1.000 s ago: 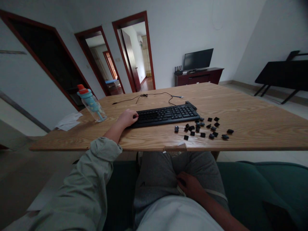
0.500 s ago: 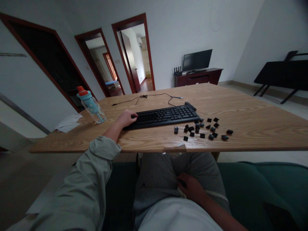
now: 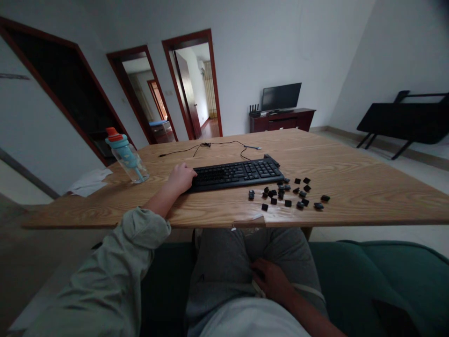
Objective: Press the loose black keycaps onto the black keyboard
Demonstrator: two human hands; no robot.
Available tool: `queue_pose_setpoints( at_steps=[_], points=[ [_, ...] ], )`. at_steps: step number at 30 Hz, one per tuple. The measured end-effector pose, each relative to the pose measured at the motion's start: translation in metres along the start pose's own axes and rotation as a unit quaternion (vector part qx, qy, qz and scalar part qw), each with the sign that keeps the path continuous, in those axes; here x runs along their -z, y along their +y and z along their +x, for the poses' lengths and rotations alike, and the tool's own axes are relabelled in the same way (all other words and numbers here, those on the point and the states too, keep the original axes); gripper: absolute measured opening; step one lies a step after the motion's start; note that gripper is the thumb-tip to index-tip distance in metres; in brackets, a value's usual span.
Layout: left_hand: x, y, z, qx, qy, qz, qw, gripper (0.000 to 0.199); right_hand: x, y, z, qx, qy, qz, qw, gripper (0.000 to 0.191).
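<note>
A black keyboard [image 3: 238, 174] lies across the wooden table [image 3: 336, 159]. My left hand [image 3: 181, 179] is at its left end, fingers bent down over the edge keys and closed on it. Whether a single key is pinched there is hidden by the hand. Several loose black keycaps [image 3: 288, 203] lie scattered in front of the keyboard's right end, some upside down. My right hand [image 3: 272, 278] rests on my lap, away from the table, with its fingers loosely bent and the thumb apart. A small pale strip shows below it, which I cannot make out.
At the left stands a clear bottle [image 3: 128, 157] with a red and blue top, near some white paper [image 3: 89, 182]. A thin cable [image 3: 224, 142] runs behind the keyboard. Brown tape [image 3: 249, 222] covers part of the front edge. A television [image 3: 281, 97] stands farther back.
The whole view has shifted a little, with the table things now lower and farther left. My left hand has turned so its back faces me more. My right hand stays on my lap.
</note>
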State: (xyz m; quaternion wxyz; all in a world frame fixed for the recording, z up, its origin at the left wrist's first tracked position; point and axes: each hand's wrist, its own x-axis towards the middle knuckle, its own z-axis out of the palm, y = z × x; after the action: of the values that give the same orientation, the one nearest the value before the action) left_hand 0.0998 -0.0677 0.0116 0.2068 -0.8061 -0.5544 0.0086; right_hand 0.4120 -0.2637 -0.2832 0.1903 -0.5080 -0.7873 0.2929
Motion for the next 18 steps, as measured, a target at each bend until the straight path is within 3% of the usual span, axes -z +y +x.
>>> queue_pose_setpoints(
  at_steps=[5, 10, 18],
  points=[
    [-0.008, 0.005, -0.004, 0.022, 0.031, -0.002, 0.999, 0.042, -0.008, 0.005, 0.001, -0.003, -0.003, -0.004, 1.000, 0.026],
    [-0.021, 0.002, -0.007, 0.075, 0.041, -0.067, 0.994, 0.048, -0.016, 0.011, 0.001, 0.001, -0.036, -0.020, 0.999, 0.025],
    [-0.037, -0.003, -0.006, 0.171, 0.053, -0.172, 0.969, 0.052, -0.008, 0.021, -0.004, 0.014, -0.059, -0.020, 0.998, 0.022]
  ],
)
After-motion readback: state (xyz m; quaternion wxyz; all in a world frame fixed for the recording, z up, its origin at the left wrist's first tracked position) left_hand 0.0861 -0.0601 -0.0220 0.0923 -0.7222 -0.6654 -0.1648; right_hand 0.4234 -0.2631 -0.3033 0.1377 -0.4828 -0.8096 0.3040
